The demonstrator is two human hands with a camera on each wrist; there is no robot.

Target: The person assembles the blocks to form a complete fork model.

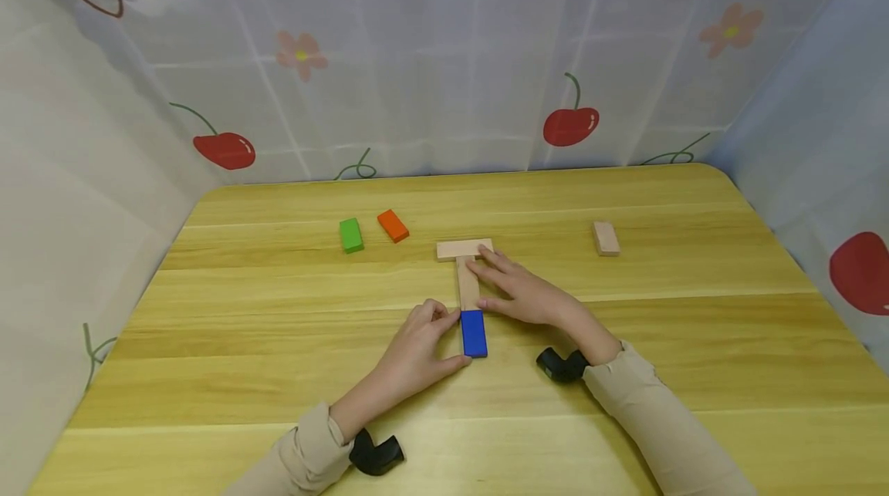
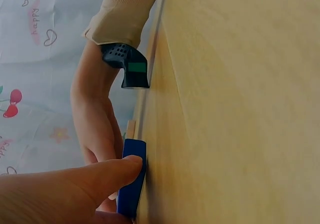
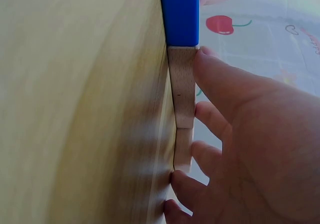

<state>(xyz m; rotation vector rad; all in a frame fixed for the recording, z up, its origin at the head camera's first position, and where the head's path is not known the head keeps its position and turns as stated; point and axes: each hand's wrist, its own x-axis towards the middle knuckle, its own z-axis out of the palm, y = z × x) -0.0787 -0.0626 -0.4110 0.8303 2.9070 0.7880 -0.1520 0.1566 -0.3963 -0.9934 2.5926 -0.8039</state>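
Observation:
A blue wooden block [image 1: 474, 334] lies end to end with an upright-running plain wooden block [image 1: 468, 285], and a second plain block [image 1: 454, 250] lies crosswise at the far end, together making a T. My left hand [image 1: 419, 345] pinches the blue block, thumb at its near end and index finger at its far left corner. In the left wrist view the thumb [image 2: 117, 171] presses on the blue block's end. My right hand [image 1: 524, 291] rests on the plain blocks with fingers spread, fingertips on the crosswise block and the stem, thumb near the joint with the blue block.
A green block [image 1: 351, 235] and an orange block [image 1: 393, 226] lie at the back left of the wooden table [image 1: 278, 372]. Another plain block [image 1: 606, 238] lies back right. A patterned curtain [image 1: 430, 95] hangs behind the table. Black wrist cameras [image 1: 376, 453] sit at both cuffs.

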